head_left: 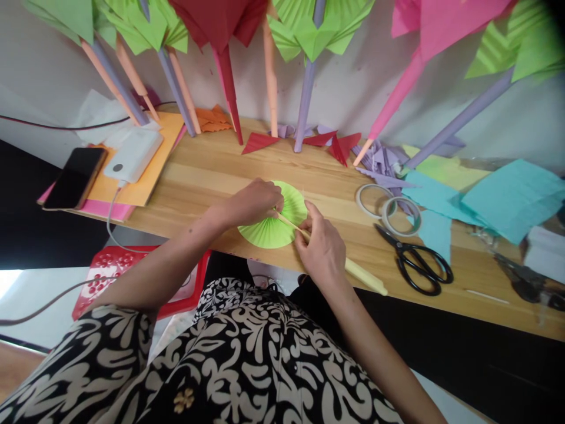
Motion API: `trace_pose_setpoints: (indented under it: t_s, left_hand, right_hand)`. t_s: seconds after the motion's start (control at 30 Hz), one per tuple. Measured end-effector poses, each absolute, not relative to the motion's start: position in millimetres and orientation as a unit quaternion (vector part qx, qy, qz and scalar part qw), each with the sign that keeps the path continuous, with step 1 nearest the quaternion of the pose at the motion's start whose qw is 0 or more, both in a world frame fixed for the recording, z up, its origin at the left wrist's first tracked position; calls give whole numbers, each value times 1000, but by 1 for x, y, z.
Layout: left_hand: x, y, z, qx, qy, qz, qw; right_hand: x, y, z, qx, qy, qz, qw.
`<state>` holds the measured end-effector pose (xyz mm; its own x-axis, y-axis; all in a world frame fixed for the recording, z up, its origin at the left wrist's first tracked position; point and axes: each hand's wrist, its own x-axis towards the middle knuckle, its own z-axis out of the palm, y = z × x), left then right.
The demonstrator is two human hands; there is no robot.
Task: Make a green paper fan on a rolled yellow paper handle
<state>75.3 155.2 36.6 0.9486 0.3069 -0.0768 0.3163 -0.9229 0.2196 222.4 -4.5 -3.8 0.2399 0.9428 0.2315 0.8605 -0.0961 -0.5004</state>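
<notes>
A round green pleated paper fan [271, 227] lies on the wooden table [212, 176] near its front edge. My left hand [253, 201] rests on the fan's upper left part with fingers curled and pinched at its centre. My right hand [321, 244] grips a pale yellow rolled paper stick [364, 275] that runs from the fan's centre down to the right, past the table edge.
Two tape rolls [388, 209] and black scissors [417, 262] lie right of the fan. Teal paper sheets [494, 200] sit at far right. A phone [76, 176] and white power bank [132, 154] rest on orange paper at left. Finished paper fans on sticks lean against the back wall.
</notes>
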Motion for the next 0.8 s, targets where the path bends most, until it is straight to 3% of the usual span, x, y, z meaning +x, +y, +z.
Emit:
trace_pose_setpoints:
  t_s: [0.8]
  left_hand:
    - [80,155,32,985,114,-12,131]
  right_hand:
    - [222,-8,-8,-726,-623,42,286]
